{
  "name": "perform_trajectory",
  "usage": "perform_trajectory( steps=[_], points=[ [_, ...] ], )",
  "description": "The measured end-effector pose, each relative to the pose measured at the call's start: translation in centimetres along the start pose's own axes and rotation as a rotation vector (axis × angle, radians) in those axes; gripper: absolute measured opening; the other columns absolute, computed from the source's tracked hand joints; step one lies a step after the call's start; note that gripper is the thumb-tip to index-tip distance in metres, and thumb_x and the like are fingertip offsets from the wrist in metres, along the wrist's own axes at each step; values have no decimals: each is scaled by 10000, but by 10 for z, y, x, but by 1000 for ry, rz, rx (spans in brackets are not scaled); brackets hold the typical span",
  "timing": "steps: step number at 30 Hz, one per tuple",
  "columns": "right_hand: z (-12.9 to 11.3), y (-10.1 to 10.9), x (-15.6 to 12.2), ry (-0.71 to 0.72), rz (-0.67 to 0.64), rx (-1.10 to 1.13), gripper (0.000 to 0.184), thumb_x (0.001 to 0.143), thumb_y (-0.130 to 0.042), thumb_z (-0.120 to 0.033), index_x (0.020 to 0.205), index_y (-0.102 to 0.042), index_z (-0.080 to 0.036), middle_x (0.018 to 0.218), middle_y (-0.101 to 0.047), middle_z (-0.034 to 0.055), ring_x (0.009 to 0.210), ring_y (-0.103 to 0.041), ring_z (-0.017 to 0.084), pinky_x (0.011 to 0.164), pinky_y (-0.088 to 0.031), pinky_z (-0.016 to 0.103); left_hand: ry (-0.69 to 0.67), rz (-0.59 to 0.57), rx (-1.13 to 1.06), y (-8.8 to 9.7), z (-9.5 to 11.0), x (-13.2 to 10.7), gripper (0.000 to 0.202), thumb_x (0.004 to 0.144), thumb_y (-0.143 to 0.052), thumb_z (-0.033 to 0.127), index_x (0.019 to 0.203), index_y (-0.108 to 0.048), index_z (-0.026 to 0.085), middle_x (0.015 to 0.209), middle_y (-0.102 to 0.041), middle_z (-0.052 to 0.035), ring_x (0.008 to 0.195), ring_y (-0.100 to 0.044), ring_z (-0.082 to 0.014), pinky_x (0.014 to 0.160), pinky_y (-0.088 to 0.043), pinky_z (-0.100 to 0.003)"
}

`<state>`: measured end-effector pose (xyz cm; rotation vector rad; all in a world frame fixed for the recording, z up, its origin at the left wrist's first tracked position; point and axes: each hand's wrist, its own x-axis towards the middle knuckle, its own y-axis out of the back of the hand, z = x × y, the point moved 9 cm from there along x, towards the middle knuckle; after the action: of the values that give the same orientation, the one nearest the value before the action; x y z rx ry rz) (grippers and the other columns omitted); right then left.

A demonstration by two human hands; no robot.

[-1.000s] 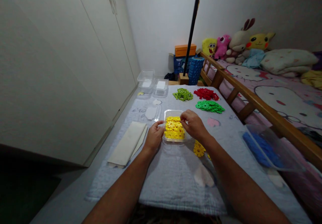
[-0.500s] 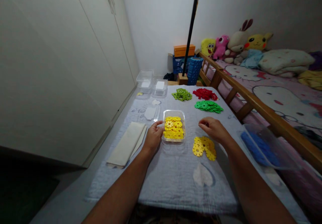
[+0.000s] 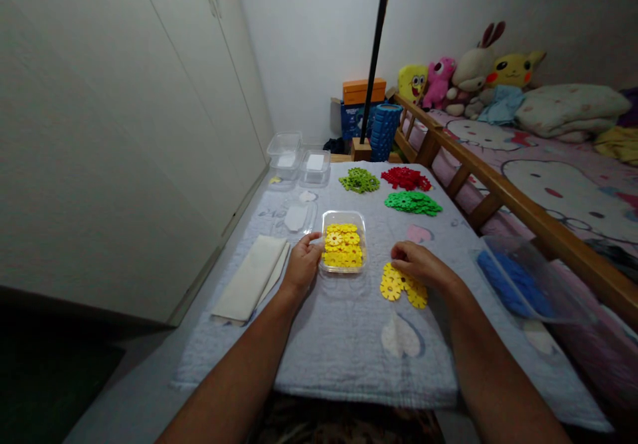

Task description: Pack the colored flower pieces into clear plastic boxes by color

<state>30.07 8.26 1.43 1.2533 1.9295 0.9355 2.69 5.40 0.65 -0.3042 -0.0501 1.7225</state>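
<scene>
My left hand (image 3: 303, 264) grips the left side of a clear plastic box (image 3: 343, 216), thumb and fingers closed at its wall. Inside lie stacked yellow notched snowflake discs (image 3: 343, 248). To the right, my right hand (image 3: 421, 262) is at the back edge of a small pile of loose yellow snowflake discs (image 3: 405, 284). Its fingers are curled together, with the tips close against the topmost discs. What, if anything, is between those fingertips is hidden from me.
Piles of olive-green (image 3: 359, 180), red (image 3: 406, 178) and bright green discs (image 3: 413, 203) lie at the back. A clear box with blue pieces (image 3: 513, 284) stands right. Folded cloth (image 3: 252, 278), a clear lid (image 3: 298, 218) and clear boxes (image 3: 285, 143) sit left. A bed rail (image 3: 468, 165) borders the right.
My right hand has come down and nearer to the loose yellow discs, its fingertips now at their back edge. My left hand stays at the box. The view has shifted slightly.
</scene>
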Motion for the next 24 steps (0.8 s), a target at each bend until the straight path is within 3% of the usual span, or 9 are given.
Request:
perform_trajectory(
  steps=[3,6,8,11,16,20,24],
  points=[
    [-1,1,-9,48,38,-54,356,781,-686,-391,1086,-697,-209,1081,-686,96,979,-612,254,841,-467,359,2,1,-7,0,1,-1,539,684,-716,381,1144,-588,130,509,-494,109,408,-383,-63,458,-297,-186],
    [-4,-8,-25,50,85,-195,713,705,-774,-522,1350,-602,-272,1382,-575,133,1233,-524,344,999,-424,474,4,3,0,-1,1,-1,526,689,-708,373,1140,-590,128,512,-493,106,419,-389,-63,461,-289,-182],
    [-8,-20,-35,50,96,-282,807,699,-778,-569,1418,-550,-281,1486,-489,157,1327,-450,384,1054,-378,534,2,2,2,-1,1,-1,526,690,-702,375,1139,-588,126,510,-485,110,410,-365,-57,458,-286,-182],
    [-22,-31,-47,95,176,-369,708,806,-695,-563,1419,-544,-241,1518,-447,184,1378,-393,391,1098,-321,559,0,0,0,-1,1,-1,538,685,-702,379,1144,-584,123,504,-471,117,401,-345,-56,453,-279,-184],
    [-38,-27,-53,175,330,-403,428,914,-601,-437,1270,-618,-199,1337,-575,164,1226,-494,329,1044,-372,485,-6,-4,6,0,0,0,527,693,-702,374,1144,-589,125,508,-471,116,397,-344,-54,452,-277,-186],
    [-41,-21,-40,209,340,-420,308,915,-618,-397,1141,-652,-190,1137,-621,135,1033,-541,287,908,-426,412,-7,-10,-3,0,0,1,538,688,-714,381,1145,-590,125,531,-508,104,399,-358,-53,452,-286,-188],
    [-37,-15,-11,211,355,-431,264,939,-589,-406,1065,-649,-183,1043,-627,129,979,-541,278,868,-422,381,7,-5,-19,0,-1,0,550,684,-722,381,1154,-590,127,546,-537,91,420,-418,-67,457,-302,-188]
  ],
)
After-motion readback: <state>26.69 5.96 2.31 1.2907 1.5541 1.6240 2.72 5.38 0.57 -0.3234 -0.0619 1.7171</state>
